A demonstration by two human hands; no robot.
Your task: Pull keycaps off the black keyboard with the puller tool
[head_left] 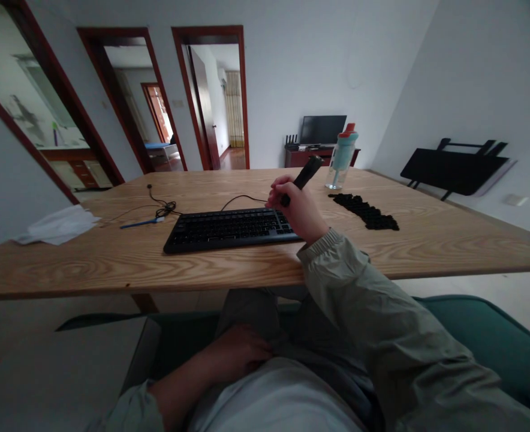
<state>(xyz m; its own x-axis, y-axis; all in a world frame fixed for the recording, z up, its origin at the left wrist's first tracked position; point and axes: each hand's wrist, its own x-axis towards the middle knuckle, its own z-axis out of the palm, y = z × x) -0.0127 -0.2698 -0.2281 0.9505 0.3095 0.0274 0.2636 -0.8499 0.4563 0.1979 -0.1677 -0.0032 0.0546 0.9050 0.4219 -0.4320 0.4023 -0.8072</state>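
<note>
My right hand point(294, 207) has its fingers clamped on a black tool point(307, 171) above the keyboard's point(229, 229) right end. My left hand point(242, 351) rests in my lap; whether its fingers are apart or together, I cannot tell.

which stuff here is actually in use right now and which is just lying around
In use:
- right hand, fingers closed on a black tool
- keyboard, right under that hand
- black pieces in a row beside it, apparently keycaps

Lying about:
- water bottle
- white cloth
- blue pen
- left hand, idle on the lap
</note>
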